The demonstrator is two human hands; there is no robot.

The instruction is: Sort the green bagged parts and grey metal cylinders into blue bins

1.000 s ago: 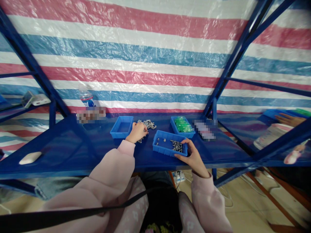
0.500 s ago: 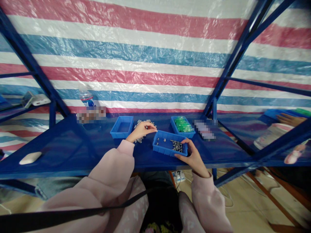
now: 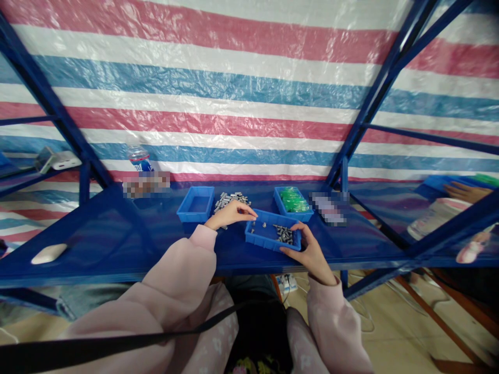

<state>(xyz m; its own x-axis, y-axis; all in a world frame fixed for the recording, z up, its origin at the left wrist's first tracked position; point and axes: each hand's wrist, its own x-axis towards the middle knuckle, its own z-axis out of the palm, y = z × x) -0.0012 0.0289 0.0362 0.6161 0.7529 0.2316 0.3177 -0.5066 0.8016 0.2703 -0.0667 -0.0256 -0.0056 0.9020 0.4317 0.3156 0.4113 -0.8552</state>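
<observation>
My right hand [image 3: 310, 253] is closed round the right end of a blue plastic bin [image 3: 259, 241], with the thumb at the near side and fingers at the far corner. Inside the bin, small grey metal parts [image 3: 285, 235] are bunched at the right, and a few lie at the left. My left hand [image 3: 231, 214] reaches over the bin's left far corner with thumb and fingertips drawn together. Whatever they hold is too small to make out. Behind that hand a pile of grey metal pieces [image 3: 234, 197] lies on the blue table [image 3: 156, 228], partly hidden by it.
A blue bin [image 3: 195, 215] with nothing visible in it stands left of the pile. Another bin holds green packets [image 3: 293, 200]. A bottle [image 3: 140, 158], a white mouse-shaped object [image 3: 49, 253] and a blurred flat item [image 3: 328, 209] are also there. Another person's hand [image 3: 468, 192] shows far right.
My left hand has moved slightly right and away from me, its fingertips now over the bin's corner. More of the metal pile shows behind it. My right hand and the bin stay put.
</observation>
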